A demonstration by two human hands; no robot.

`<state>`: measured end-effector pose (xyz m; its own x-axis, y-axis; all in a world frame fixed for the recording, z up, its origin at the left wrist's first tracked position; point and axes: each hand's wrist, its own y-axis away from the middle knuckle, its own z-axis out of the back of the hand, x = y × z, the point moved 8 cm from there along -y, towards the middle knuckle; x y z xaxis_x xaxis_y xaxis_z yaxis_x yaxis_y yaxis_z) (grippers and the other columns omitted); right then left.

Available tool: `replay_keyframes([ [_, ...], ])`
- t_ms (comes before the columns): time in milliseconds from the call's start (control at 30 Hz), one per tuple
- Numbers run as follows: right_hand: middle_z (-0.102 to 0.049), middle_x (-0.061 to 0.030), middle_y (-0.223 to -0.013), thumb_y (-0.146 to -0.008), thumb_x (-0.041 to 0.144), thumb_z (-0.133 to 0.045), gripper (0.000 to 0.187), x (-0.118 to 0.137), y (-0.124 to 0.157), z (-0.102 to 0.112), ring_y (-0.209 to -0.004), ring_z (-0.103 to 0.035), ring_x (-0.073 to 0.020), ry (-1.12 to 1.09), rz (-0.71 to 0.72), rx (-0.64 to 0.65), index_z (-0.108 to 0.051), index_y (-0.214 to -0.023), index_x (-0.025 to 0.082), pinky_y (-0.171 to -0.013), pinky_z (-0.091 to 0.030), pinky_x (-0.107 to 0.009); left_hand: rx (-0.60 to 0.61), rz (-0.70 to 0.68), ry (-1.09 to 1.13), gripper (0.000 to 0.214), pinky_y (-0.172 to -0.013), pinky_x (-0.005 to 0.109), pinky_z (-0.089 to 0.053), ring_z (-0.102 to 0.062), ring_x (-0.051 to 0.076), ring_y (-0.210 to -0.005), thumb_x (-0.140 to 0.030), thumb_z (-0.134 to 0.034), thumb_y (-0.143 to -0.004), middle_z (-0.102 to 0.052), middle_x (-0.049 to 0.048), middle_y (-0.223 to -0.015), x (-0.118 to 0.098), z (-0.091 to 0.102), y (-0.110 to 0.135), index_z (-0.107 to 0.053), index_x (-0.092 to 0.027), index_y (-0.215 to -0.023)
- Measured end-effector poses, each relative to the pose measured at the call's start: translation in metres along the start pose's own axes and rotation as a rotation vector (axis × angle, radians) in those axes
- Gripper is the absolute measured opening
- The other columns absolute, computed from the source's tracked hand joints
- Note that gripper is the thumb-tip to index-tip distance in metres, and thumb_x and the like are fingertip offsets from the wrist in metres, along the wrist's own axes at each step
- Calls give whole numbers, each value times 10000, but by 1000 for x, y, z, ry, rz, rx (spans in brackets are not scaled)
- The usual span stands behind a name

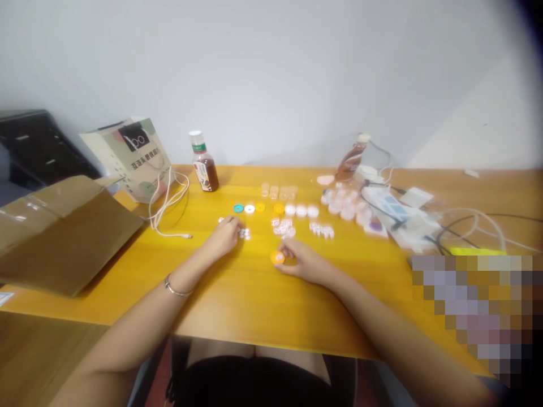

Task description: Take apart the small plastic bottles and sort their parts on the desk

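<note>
Right hand [303, 263]: grip narrowed on an orange cap [278, 258] over the worktop [237, 299], edge-held, we judge, to leave its face clear. Left hand [227, 236]: beside small white pieces [245, 233]; grip, we cannot tell.

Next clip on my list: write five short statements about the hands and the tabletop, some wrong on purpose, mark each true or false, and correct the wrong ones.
1. The right hand holds an orange disc. True.
2. The bracelet is on the right wrist. False: the bracelet is on the left wrist.
3. A teal disc ends the row of discs on the left. True.
4. The paper bag stands right of the green-banded bottle. False: the paper bag is left of the green-banded bottle.
5. The left hand is beside small white pieces. True.
</note>
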<state>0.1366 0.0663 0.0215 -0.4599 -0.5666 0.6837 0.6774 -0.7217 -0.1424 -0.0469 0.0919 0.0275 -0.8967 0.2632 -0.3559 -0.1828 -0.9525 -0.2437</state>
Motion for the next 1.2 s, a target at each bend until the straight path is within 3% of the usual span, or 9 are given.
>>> replay_keyframes([
  [367, -541, -23, -779, -726, 292, -585, 184, -3, -1, -1, -718, -507, -152, 3, 4, 2, -500, -847, 183, -661, -411, -273, 40, -62, 66, 203, -820, 322, -442, -542, 190, -851, -92, -385, -804, -555, 76, -871, -6, -10, 0, -569, -147, -870],
  [567, -538, -19, -775, -724, 289, -590, 189, -2, 0, -1, -702, -504, -144, 12, 0, -3, -501, -851, 182, -644, -408, -263, 10, -141, 88, 278, -845, 324, -429, -517, 194, -911, -83, -389, -802, -536, 78, -952, -14, -10, 1, -562, -164, -1004],
  [733, -538, -16, -775, -725, 279, -592, 176, -1, 0, -1, -699, -502, -141, -1, 2, 2, -511, -846, 179, -643, -402, -260, 18, -170, 126, 227, -849, 329, -421, -515, 184, -895, -97, -400, -810, -531, 64, -917, -17, -12, 2, -587, -172, -914],
  [867, -524, -7, -760, -717, 274, -603, 178, 0, 0, 0, -686, -487, -135, -15, 2, 3, -514, -840, 180, -636, -393, -256, -14, -255, 154, 171, -838, 328, -414, -507, 177, -885, -175, -422, -849, -536, 62, -924, -45, -4, 10, -574, -171, -928],
  [1033, -474, 15, -701, -705, 298, -628, 202, -1, -3, -1, -638, -429, -121, -5, 22, 3, -509, -816, 179, -594, -359, -246, 94, -466, 200, 184, -809, 308, -412, -508, 170, -881, -302, -461, -867, -552, 54, -919, -97, -10, 28, -567, -185, -962],
  [1200, -450, 25, -680, -674, 355, -668, 267, -5, -5, -4, -623, -408, -115, -15, 26, 5, -484, -757, 180, -572, -349, -240, 114, -471, 203, 172, -786, 304, -420, -517, 172, -868, -282, -448, -874, -555, 62, -905, -108, -23, 32, -563, -172, -937],
])
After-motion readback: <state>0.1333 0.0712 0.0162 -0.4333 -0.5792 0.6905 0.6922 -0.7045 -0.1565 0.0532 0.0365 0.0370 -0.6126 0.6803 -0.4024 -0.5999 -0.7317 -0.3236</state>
